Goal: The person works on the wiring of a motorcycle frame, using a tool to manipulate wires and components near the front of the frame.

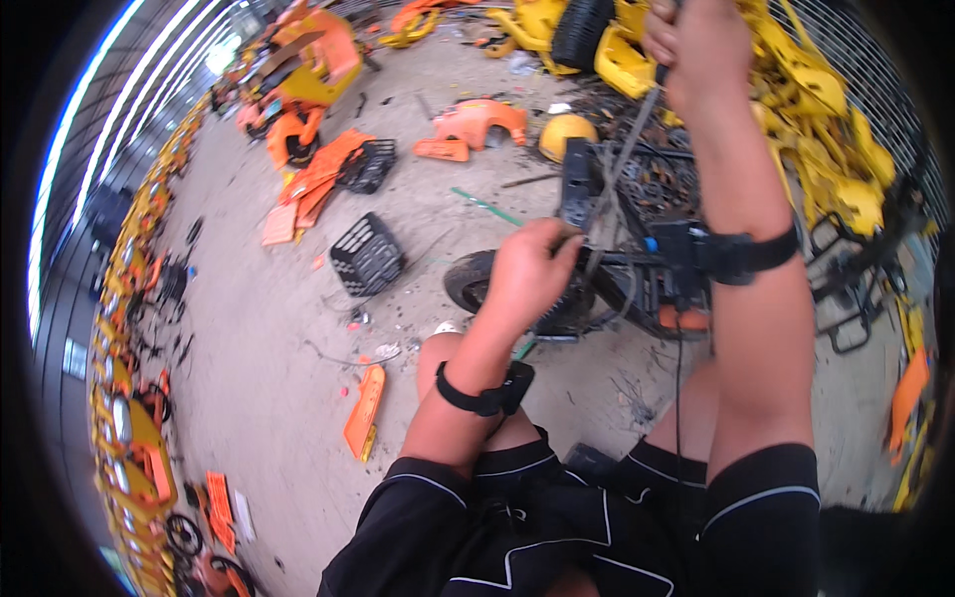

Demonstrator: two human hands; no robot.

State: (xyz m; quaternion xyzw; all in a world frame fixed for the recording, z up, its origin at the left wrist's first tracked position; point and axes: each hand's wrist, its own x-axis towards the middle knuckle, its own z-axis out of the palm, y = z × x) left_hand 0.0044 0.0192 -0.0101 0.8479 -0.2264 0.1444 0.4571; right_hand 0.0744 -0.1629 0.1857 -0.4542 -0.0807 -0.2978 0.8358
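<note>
My right hand (694,55) is raised at the top right, closed round the upper end of a long grey cable (633,139), near a short black piece. My left hand (532,267) pinches the lower part of that cable beside a stripped vehicle frame (577,186), which holds a heap of dark metal parts (657,189). The frame's black tyre (470,277) shows behind my left hand. A thin green strip (482,204) lies on the floor to the left of the frame. A yellow dome-shaped piece (567,131) sits just behind the frame.
Yellow panels (836,169) pile up at the right. Orange panels (313,179) and black baskets (363,254) lie on the concrete floor (249,378). A long row of yellow vehicles (129,398) runs along the left. A loose orange panel (363,413) lies left of my knee.
</note>
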